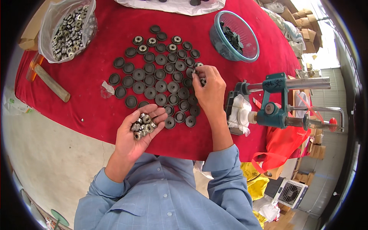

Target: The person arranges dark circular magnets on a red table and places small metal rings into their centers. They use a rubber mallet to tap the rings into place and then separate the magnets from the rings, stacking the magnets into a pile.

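On a table draped in red felt-like cloth [99, 115], seen from the head camera, dozens of dark round caps [155, 80], dull and shallow like small dishes, lie in loose rows. A few at the far end already hold shiny metal rings.

The left hand [134, 134] rests palm up near the table's near edge, fingers half curled, cupping a heap of small silver bearings [142, 125], bright and ring-shaped. The right hand [209, 90] hovers over the right side of the caps, fingertips pinched around one small bearing, with a few more tucked against the palm.

At far left, a clear plastic bag [65, 28] bulges with more metal bearings, and a wooden-handled mallet [50, 82] lies beside it. At far right sits a clear blue-tinted bowl [235, 36] of dark parts. A teal hand press [274, 101] with a steel lever is clamped at the right edge, close to the right forearm.

Bare cloth stays open left of the caps. Beyond the table are a pale concrete floor and cardboard boxes [310, 34].
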`<state>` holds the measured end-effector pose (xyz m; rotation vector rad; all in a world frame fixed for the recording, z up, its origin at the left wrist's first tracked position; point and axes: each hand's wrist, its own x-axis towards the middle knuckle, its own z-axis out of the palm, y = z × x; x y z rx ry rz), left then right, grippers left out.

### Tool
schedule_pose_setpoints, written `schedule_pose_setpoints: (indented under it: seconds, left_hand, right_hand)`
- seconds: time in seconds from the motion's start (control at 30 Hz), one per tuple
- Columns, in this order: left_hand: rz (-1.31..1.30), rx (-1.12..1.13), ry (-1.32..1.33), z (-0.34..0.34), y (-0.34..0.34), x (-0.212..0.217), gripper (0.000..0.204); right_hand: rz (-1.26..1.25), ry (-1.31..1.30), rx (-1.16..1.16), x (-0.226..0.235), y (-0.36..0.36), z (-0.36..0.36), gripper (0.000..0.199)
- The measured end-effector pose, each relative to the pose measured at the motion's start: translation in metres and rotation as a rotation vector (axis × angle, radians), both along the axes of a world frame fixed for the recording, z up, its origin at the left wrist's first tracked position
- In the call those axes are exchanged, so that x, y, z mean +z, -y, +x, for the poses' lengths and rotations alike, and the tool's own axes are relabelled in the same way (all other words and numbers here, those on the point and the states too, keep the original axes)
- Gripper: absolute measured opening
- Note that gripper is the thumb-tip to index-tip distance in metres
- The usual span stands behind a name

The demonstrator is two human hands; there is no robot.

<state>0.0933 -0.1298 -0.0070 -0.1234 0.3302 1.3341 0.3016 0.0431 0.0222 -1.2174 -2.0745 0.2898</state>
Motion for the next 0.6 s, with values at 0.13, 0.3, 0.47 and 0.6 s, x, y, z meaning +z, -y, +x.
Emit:
schedule_pose_setpoints:
  seconds: [0.13,0.3,0.47,0.6]
  left_hand:
    - [0.047,-0.012,-0.010,-0.001,0.001,-0.001,0.047]
    - [0.047,-0.006,-0.064,0.000,0.002,0.000,0.046]
    - [0.056,0.001,-0.056,0.001,0.004,0.000,0.045]
    - [0.047,0.005,-0.065,0.002,0.006,-0.002,0.044]
  right_hand:
    - [0.054,0.080,0.016,-0.016,-0.011,-0.001,0.017]
    - [0.147,0.138,0.080,-0.018,-0.008,-0.003,0.017]
    - [0.131,0.198,0.069,-0.018,0.008,-0.001,0.030]
    - [0.227,0.365,0.017,-0.015,0.020,-0.002,0.037]
